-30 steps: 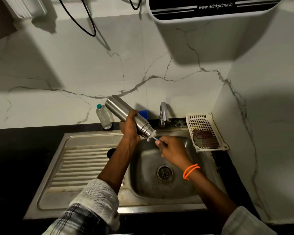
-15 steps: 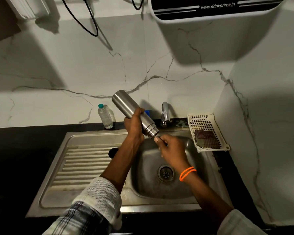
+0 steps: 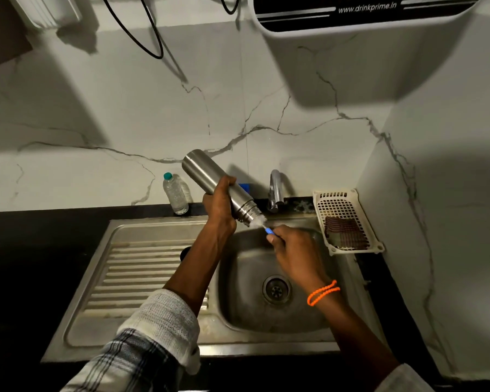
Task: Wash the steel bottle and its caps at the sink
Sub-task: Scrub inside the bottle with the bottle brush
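My left hand (image 3: 219, 203) grips the steel bottle (image 3: 207, 176) round its lower half, above the sink basin (image 3: 255, 312). The bottle is tilted, base up toward the wall, open threaded mouth pointing down to the right. My right hand (image 3: 292, 250) holds a bottle brush (image 3: 262, 223) by its blue handle. White bristles show just outside the mouth. A dark round thing (image 3: 185, 252), perhaps a cap, lies on the drainboard behind my left forearm.
The tap (image 3: 276, 190) stands behind the basin, just right of the bottle's mouth. A clear plastic bottle (image 3: 175, 193) with a teal cap stands at the back left. A white perforated tray (image 3: 345, 222) holding a dark scrub pad lies on the right counter. The drain (image 3: 276, 290) is open.
The brush has come back out of the bottle's mouth, so the white bristles show again. My right hand has drawn down and right. The bottle stays tilted in my left hand.
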